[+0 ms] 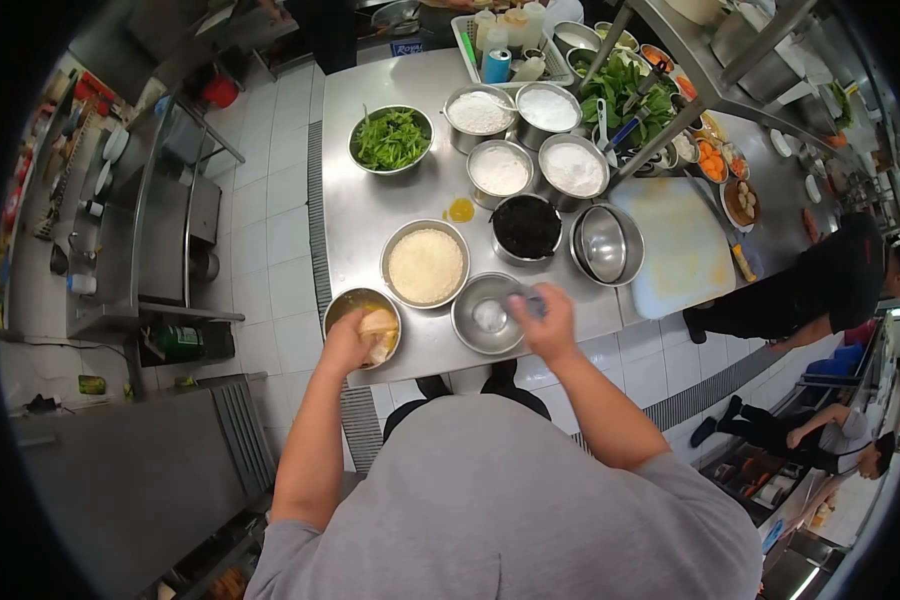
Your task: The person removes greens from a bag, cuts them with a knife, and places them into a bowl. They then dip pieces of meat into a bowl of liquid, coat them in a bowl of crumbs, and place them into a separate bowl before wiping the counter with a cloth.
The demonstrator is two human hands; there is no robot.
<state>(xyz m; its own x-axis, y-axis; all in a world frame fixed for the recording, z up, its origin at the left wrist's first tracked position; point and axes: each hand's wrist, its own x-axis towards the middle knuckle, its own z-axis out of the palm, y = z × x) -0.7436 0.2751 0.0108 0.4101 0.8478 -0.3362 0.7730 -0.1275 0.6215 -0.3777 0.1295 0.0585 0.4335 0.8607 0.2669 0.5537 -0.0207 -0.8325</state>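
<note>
Just left of and nearer than the crumb bowl point(426, 264), the left hand point(343, 343) dips into a bowl of yellow liquid point(348, 300), its grip pinching pale food point(378, 321). Right of the crumb bowl, the right hand point(554, 328) blurs at a steel bowl point(469, 320); I cannot tell its grip.

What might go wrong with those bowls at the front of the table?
The bowl of yellow liquid sits close to the table's near left corner, so a bump from the left hand could tip it or knock it off. Liquid on the pale piece in it might also drip into the neighbouring bowl of pale crumbs and clump them.
</note>
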